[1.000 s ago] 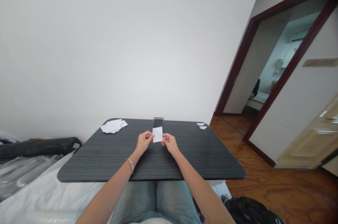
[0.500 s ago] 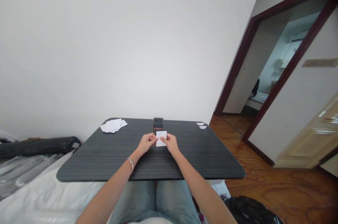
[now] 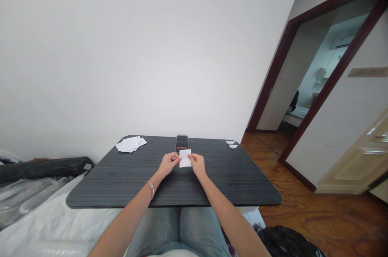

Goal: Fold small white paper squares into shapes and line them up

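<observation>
A small white square of paper point(image 3: 185, 158) is held between both my hands above the middle of a dark striped table point(image 3: 121, 180). My left hand point(image 3: 168, 164) pinches its left edge and my right hand point(image 3: 197, 164) pinches its right edge; both have fingers closed on it. A silver bracelet sits on my left wrist. Just beyond the paper a dark phone point(image 3: 182, 142) lies flat on the table.
A loose pile of white paper sheets point(image 3: 131, 144) lies at the table's far left corner. Two small folded white pieces point(image 3: 231, 144) sit at the far right corner. An open doorway is to the right, above a wooden floor. A black bag lies at bottom right.
The paper has come down from an upright hold towards the table, shifting slightly right. Both hands have closed in nearer to each other along its edges.
</observation>
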{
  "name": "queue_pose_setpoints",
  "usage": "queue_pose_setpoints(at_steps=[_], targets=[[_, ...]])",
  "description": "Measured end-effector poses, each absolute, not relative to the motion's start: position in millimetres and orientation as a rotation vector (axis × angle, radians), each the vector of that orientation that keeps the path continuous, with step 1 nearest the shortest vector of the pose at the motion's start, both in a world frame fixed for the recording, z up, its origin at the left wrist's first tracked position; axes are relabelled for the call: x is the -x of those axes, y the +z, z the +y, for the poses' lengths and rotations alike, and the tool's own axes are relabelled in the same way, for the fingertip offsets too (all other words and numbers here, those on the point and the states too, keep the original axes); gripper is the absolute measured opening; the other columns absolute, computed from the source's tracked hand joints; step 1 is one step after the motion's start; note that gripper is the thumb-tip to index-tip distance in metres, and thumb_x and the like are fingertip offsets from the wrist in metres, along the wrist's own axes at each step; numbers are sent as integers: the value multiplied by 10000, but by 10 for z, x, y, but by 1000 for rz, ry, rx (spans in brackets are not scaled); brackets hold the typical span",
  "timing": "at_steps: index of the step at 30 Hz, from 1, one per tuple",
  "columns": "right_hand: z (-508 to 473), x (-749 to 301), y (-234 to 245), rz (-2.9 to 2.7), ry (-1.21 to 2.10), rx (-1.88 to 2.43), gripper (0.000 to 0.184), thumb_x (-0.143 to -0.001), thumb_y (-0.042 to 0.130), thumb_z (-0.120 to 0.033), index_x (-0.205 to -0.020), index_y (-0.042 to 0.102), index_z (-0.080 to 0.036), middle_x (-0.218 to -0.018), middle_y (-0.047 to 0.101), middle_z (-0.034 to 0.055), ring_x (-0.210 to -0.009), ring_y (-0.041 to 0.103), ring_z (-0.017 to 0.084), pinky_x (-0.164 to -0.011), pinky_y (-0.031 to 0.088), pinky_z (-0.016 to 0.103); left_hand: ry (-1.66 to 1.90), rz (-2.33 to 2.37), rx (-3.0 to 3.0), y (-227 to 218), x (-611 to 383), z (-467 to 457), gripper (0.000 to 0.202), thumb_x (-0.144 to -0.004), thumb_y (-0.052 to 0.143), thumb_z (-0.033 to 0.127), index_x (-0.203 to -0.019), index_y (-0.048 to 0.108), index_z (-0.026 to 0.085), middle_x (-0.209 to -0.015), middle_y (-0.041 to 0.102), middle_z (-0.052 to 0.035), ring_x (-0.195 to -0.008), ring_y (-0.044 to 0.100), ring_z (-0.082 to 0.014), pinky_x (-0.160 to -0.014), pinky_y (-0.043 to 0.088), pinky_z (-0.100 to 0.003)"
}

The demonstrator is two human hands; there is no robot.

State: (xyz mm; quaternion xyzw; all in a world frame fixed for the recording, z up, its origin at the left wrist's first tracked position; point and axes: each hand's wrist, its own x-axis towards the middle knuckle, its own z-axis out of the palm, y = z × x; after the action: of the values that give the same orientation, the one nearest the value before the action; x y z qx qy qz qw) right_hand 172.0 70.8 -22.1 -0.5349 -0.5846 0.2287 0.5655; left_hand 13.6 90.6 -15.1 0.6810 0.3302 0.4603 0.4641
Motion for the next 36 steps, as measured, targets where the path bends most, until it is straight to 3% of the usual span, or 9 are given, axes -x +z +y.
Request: queue_pose_setpoints(at_steps=[6,10,19,36], targets=[[703,-1727,-226,-1327,598,1243,385,-705,527,-427,-433,428,-173,-373,375,-60,-383,324,76,-400,236,200,1143,823,-1655,-129,-135,896,226,-699,587,337,-652,513,129,-484,556,27,-439,489,-88,-475,396,-204],[729,-1726,-238,-1319,740,1173,294,-679,551,-409,-520,507,-166,-417,464,-45,-389,404,88,-402,321,198,1175,840,-1649,-105,-125,886,224,-691,595,334,-643,516,129,-476,547,32,-436,486,-88,-469,393,-201],[705,-1718,-209,-1254,1052,1057,240,-631,588,-373,-647,580,-134,-560,627,43,-524,596,149,-422,417,200,1303,907,-1563,-58,-80,894,231,-681,598,347,-630,516,137,-499,564,27,-469,516,-99,-485,413,-204],[673,-1711,-184,-1290,935,1013,220,-664,580,-372,-603,542,-164,-504,530,-28,-442,459,101,-406,358,196,1050,827,-1599,-125,-126,896,268,-649,617,376,-695,571,116,-547,596,3,-469,513,-107,-454,388,-207]])
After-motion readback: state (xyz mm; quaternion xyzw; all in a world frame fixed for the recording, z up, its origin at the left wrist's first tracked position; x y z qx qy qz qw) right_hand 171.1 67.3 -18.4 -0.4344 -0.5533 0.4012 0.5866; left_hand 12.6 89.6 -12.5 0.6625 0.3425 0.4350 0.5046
